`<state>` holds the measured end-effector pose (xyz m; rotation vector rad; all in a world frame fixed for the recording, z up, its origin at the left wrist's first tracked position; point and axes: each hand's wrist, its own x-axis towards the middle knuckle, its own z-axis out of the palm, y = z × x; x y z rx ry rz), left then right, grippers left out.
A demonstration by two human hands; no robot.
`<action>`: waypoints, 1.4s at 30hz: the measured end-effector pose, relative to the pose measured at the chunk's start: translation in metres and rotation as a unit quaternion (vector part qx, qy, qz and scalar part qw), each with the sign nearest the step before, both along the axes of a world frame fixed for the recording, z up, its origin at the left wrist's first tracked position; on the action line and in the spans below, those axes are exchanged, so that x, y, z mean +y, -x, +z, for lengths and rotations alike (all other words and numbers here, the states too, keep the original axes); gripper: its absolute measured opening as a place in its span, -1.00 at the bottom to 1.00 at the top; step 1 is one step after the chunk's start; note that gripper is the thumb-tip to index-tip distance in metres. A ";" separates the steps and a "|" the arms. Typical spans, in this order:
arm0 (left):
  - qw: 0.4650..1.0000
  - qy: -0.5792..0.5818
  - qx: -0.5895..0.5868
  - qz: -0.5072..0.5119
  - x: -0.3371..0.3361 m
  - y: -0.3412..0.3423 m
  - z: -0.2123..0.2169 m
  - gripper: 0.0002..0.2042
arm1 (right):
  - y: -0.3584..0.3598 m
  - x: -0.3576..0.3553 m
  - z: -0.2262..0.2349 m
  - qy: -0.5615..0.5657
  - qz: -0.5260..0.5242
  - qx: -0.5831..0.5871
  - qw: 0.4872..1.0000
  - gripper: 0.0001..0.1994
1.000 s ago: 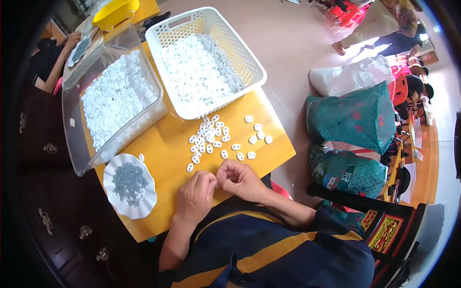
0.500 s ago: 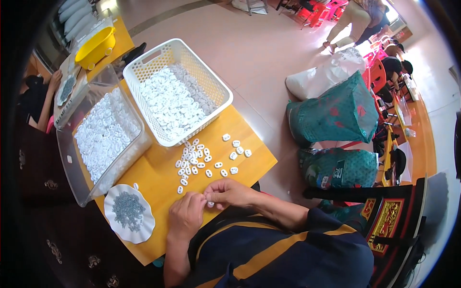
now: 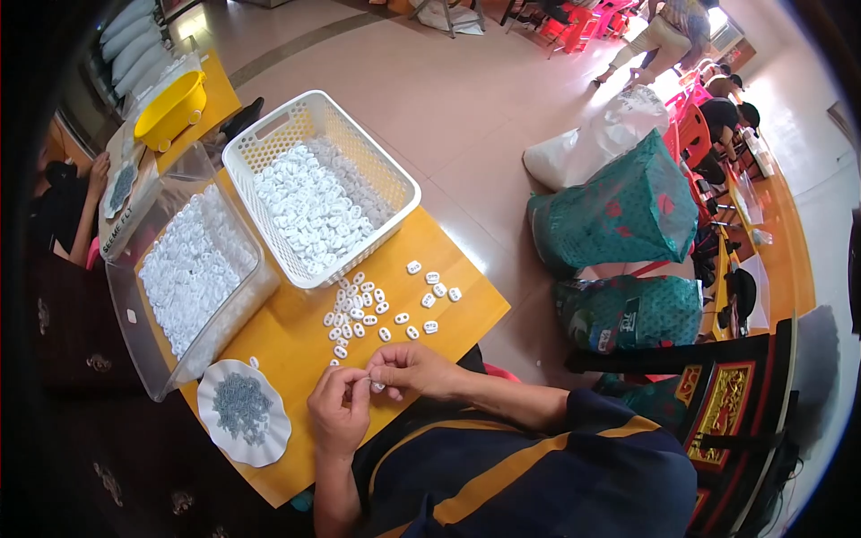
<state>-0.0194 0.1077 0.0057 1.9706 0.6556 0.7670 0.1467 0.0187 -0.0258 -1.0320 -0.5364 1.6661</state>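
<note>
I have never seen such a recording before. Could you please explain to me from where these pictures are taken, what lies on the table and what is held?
There is no machine here: a person works with two bare hands. Every picture comes from a wide fisheye camera worn on the head and looking down, so straight edges look bent.

On the yellow-brown table stand a white basket and a clear bin, both containing many small white pieces. More loose pieces lie nearer the hands, and a wavy-edged dish holds tiny grey parts.

The right hand pinches a small white piece. The left hand meets it there; its exact grip is unclear.
</note>
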 end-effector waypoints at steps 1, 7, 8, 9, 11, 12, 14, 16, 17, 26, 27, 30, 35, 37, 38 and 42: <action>1.000 0.015 -0.007 0.013 0.000 0.000 -0.002 -0.94 | 0.003 0.000 0.000 -0.007 -0.014 -0.007 1.000 -0.85; 0.983 0.173 -0.014 0.068 -0.007 0.008 -0.019 -0.95 | 0.011 -0.001 -0.007 -0.022 -0.121 0.020 0.992 -0.89; 0.970 0.232 -0.033 0.070 -0.009 0.008 -0.019 -0.93 | 0.011 -0.001 -0.008 -0.021 -0.123 0.019 0.992 -0.89; 0.969 0.233 -0.034 0.069 -0.010 0.008 -0.020 -0.93 | 0.010 -0.002 -0.009 -0.031 -0.116 0.023 0.993 -0.88; 0.963 0.256 -0.048 0.072 -0.011 0.009 -0.023 -0.92 | 0.012 -0.002 -0.010 -0.041 -0.108 0.028 0.993 -0.87; 0.962 0.258 -0.047 0.075 -0.012 0.010 -0.024 -0.92 | 0.014 -0.002 -0.011 -0.039 -0.103 0.024 0.994 -0.87; 0.957 0.273 -0.046 0.084 -0.014 0.011 -0.024 -0.91 | 0.017 -0.002 -0.015 -0.033 -0.091 0.028 0.995 -0.86; 0.958 0.273 -0.027 0.084 -0.013 0.017 -0.029 -0.92 | 0.020 0.000 -0.020 -0.037 -0.084 0.020 0.996 -0.88; 0.959 0.271 -0.013 0.075 -0.011 0.019 -0.030 -0.93 | 0.016 -0.001 -0.020 -0.025 -0.076 -0.003 0.997 -0.88; 0.976 0.196 -0.015 0.096 -0.009 0.013 -0.025 -0.92 | 0.014 -0.006 -0.002 0.003 -0.087 -0.071 0.994 -0.89; 0.978 0.190 -0.012 0.088 -0.009 0.013 -0.024 -0.91 | 0.014 -0.007 -0.004 -0.007 -0.090 -0.072 0.993 -0.90; 0.979 0.187 -0.009 0.080 -0.008 0.014 -0.024 -0.90 | 0.016 -0.003 -0.002 -0.005 -0.104 -0.099 0.990 -0.90; 0.981 0.183 -0.015 0.064 -0.006 0.014 -0.026 -0.90 | 0.017 -0.002 -0.002 0.003 -0.124 -0.096 0.988 -0.90; 0.976 0.210 0.013 0.061 -0.004 0.014 -0.021 -0.95 | 0.016 -0.003 -0.004 0.005 -0.120 -0.097 0.988 -0.90; 0.976 0.210 0.015 0.060 -0.004 0.014 -0.021 -0.95 | 0.016 -0.003 -0.006 0.003 -0.119 -0.107 0.987 -0.90; 0.977 0.205 0.017 0.059 -0.004 0.013 -0.023 -0.94 | 0.016 -0.002 -0.006 0.008 -0.121 -0.100 0.988 -0.90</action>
